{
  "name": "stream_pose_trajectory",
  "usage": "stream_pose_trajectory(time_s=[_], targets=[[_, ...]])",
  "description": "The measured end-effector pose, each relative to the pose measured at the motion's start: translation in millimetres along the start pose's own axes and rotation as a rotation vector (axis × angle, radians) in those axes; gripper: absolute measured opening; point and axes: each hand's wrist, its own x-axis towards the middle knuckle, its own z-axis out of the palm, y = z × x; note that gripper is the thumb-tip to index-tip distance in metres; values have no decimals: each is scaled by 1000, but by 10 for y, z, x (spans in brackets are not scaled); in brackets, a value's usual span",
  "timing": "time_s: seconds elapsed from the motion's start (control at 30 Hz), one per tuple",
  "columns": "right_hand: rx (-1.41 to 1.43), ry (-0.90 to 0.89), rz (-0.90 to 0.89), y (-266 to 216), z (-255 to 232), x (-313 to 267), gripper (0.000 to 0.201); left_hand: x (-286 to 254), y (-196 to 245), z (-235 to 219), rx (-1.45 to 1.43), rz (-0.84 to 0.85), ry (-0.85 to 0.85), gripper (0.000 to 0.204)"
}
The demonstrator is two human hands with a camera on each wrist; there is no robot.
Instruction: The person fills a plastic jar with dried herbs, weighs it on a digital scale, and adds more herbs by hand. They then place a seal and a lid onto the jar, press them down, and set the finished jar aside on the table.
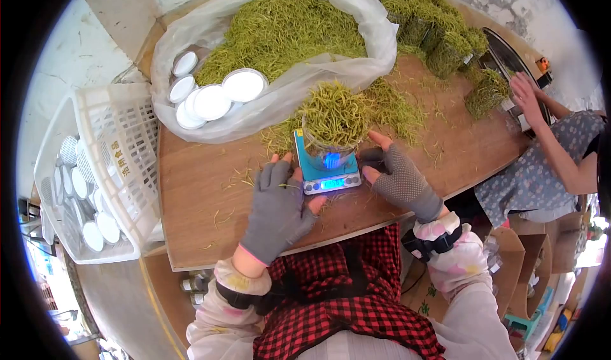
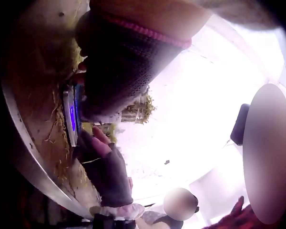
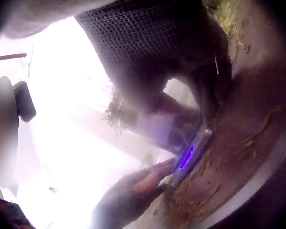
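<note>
A clear jar heaped with curly green dried tea-like strands stands on a small digital scale with a lit blue display. My left hand, in a grey fingerless glove, lies on the table along the scale's left side, fingers extended and thumb near its front corner. On the other side my right hand, gloved alike, has its fingertips beside the scale and jar, index finger stretched forward. In the right wrist view the jar shows between the right hand and the left hand.
A large plastic bag of the green strands, with several white lids, lies behind. On the left stands a white crate of lids. Filled jars line the back right, near another person's hand. Loose strands litter the brown table.
</note>
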Motion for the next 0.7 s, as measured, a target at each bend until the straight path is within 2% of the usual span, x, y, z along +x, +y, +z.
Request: stream_pose_trajectory(time_s=[0.1, 0.23, 0.63, 0.7], targets=[[-107, -6, -40, -39, -8, -22, 75, -16, 41, -24, 33, -10, -31, 68], [-103, 1, -49, -56, 23, -70, 73, -39, 89, -58, 28, -14, -53, 69], [-42, -17, 86, -257, -24, -168, 70, -125, 18, -89, -7, -12, -35, 72], [-175, 26, 37, -267, -105, -180, 62, -168, -70, -138, -20, -14, -16, 72]])
